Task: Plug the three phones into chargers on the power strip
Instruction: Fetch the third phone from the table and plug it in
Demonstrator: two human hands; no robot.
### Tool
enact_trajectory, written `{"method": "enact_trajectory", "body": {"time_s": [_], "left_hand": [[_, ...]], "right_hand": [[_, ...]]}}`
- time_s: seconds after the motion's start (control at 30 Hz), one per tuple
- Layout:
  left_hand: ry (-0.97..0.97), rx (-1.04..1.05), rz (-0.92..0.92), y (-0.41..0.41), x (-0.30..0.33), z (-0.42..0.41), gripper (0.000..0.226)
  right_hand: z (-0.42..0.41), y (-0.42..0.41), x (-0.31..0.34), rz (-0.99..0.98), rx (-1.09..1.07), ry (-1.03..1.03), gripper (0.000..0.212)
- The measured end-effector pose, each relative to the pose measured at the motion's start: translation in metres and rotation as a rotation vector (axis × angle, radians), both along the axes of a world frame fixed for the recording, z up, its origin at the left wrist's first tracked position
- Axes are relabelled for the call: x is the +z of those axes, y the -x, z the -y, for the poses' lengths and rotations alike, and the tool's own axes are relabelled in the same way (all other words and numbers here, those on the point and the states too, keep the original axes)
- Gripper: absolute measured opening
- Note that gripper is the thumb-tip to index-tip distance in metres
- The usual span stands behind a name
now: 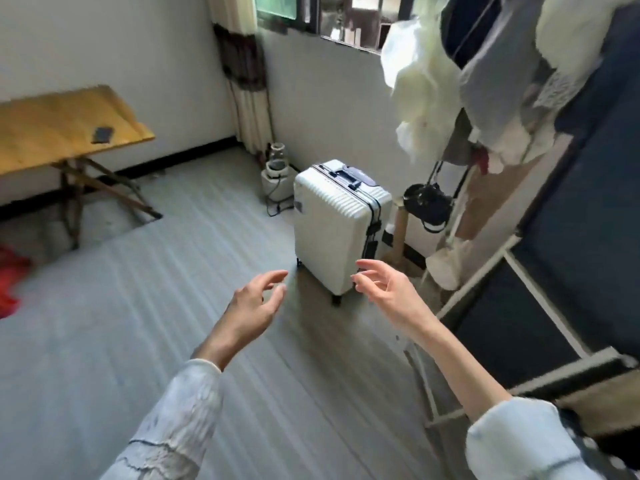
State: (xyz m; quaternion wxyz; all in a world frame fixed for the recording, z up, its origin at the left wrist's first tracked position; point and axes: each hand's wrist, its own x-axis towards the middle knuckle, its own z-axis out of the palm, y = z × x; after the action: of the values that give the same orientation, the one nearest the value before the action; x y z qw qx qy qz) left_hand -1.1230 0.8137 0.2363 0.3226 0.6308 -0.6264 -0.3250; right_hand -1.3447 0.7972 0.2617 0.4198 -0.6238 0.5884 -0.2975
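Note:
One dark phone [102,134] lies flat near the right end of a wooden folding table [41,133] at the far left. My left hand [254,308] and my right hand [388,291] are both raised over the floor in the middle of the view, fingers apart and loosely curled, holding nothing. They are far from the table and the phone. No power strip, charger or other phone is visible.
A white hard-shell suitcase [337,226] stands upright just beyond my hands. A small white appliance with a cord [277,174] sits by the wall under the window. A clothes rack with hanging garments [485,98] fills the right side. Something red [10,282] lies at the left edge.

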Motion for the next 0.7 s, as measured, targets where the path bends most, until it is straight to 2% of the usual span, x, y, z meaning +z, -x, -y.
{"method": "enact_trajectory", "body": {"time_s": [0.5,0.7], "left_hand": [[-0.029,0.441,0.001,-0.204,0.012,0.211,0.028],[-0.026,0.629,-0.026,-0.293,0.007,0.282,0.026]], "right_hand": [[0.313,-0.248,-0.010,0.073,0.435,-0.030,0.028],[0.413,-0.346,-0.008,0.069,0.561,-0.038,0.027]]}}
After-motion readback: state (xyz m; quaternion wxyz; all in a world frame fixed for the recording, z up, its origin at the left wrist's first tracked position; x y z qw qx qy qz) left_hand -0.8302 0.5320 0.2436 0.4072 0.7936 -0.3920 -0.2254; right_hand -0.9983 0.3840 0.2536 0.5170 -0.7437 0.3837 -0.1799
